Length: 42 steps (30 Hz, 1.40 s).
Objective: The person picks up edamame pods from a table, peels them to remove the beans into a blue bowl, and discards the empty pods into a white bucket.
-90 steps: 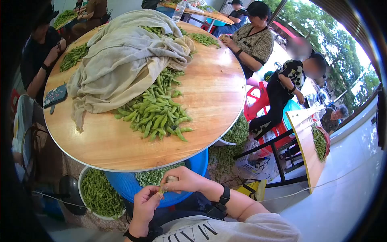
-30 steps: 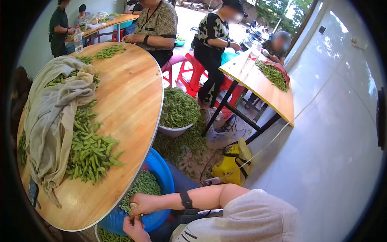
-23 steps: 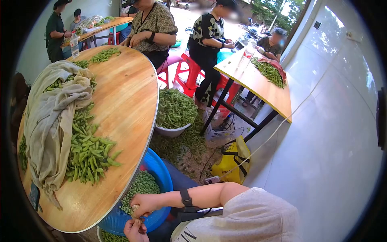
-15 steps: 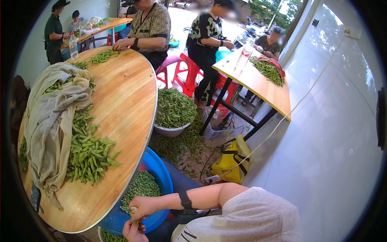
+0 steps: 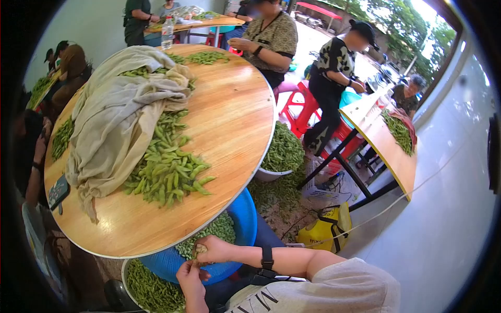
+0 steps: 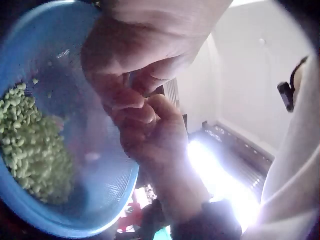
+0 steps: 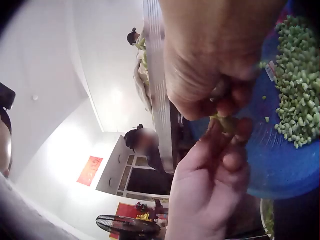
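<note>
Both hands meet over a blue basin point(image 5: 246, 224) holding shelled green beans point(image 5: 222, 226). My left hand point(image 5: 192, 281) pinches a green pod point(image 7: 227, 123), best seen in the right wrist view. Against the pod's upper end are the curled fingers of my right hand point(image 5: 218, 249), also gripping it. A small pale object point(image 5: 200, 249) shows at the right hand's fingers; what it is cannot be told. In the left wrist view the left hand point(image 6: 145, 45) is above the right hand point(image 6: 160, 140), fingertips touching, and the pod is hidden.
A round wooden table point(image 5: 229, 125) bears a pod pile point(image 5: 169, 175), a cloth point(image 5: 117, 115), a phone point(image 5: 59, 192) and a bottle point(image 5: 167, 33). Pod-filled tubs stand at lower left point(image 5: 125, 276) and right point(image 5: 269, 175). A yellow bag point(image 5: 315, 233) lies right; several people are around.
The head view has swung left since half a second ago, so the table and hands appear farther right. Both hands stay together over the basin. The person across the table has raised their hands.
</note>
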Available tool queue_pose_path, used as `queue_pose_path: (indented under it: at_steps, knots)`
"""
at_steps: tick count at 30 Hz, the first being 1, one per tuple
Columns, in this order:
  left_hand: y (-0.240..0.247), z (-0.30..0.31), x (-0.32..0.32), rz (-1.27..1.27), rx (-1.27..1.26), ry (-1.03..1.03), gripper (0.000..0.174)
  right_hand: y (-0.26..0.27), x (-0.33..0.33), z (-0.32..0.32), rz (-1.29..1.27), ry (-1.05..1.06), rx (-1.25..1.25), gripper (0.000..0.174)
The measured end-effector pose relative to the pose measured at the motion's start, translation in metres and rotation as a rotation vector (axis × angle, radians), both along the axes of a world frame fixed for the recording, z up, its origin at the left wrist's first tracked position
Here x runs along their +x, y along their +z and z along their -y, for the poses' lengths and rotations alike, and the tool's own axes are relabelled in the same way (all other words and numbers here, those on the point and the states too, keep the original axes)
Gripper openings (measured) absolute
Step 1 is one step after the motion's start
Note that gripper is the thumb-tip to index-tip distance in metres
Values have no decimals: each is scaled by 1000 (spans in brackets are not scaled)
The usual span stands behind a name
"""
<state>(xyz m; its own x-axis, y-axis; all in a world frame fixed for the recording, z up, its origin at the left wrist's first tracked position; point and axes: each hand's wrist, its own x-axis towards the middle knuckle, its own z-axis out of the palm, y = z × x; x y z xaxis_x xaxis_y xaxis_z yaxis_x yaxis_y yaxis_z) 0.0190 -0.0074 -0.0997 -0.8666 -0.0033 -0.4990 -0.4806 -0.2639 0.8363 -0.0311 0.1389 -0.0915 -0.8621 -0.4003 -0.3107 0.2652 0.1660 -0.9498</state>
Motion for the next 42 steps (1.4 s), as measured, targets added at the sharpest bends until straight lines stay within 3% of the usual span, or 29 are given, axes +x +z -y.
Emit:
queue_pose_path:
  at_steps: [3,9,11,12,14,15,16,19,21,27,28,34,40,42]
  knots:
    - [7,-5,1,-25,-84,-18,18,-5,1,7,-60,-89,9,21]
    - [-9,-4,5,-110,-225,62,16,0,-6,8,99,-62,70,23]
    - [-9,2,0,-127,-106,37,14,-30,-10,-2,-101,59,173,24]
    - [-8,2,-4,-101,-90,45,13,-25,-9,1,95,-125,122,22]
    - [1,3,-10,-146,-42,55,16,-46,-11,2,80,-176,-236,21]
    - [0,6,-12,-163,-56,33,15,-28,-15,-4,158,-135,-44,20]
    - [1,8,-10,-127,-37,67,14,-11,-16,-1,169,-154,-19,29]
    - [5,7,-17,-112,-43,111,12,-19,-19,-2,103,-264,-183,20]
    - [7,4,-15,-129,-105,109,10,-7,-17,-6,24,-258,56,13]
    - [9,-6,-11,-238,-335,71,7,15,-7,11,110,-23,67,20]
    - [7,-5,-9,-239,-358,59,7,8,-5,11,136,-69,-49,20]
    - [12,-6,-1,-304,-362,117,6,5,1,11,88,3,-3,13]
    - [2,-2,7,-468,-654,64,6,-3,6,18,96,-70,-49,13]
    - [11,5,9,-359,-492,160,7,1,7,17,27,-22,-19,15]
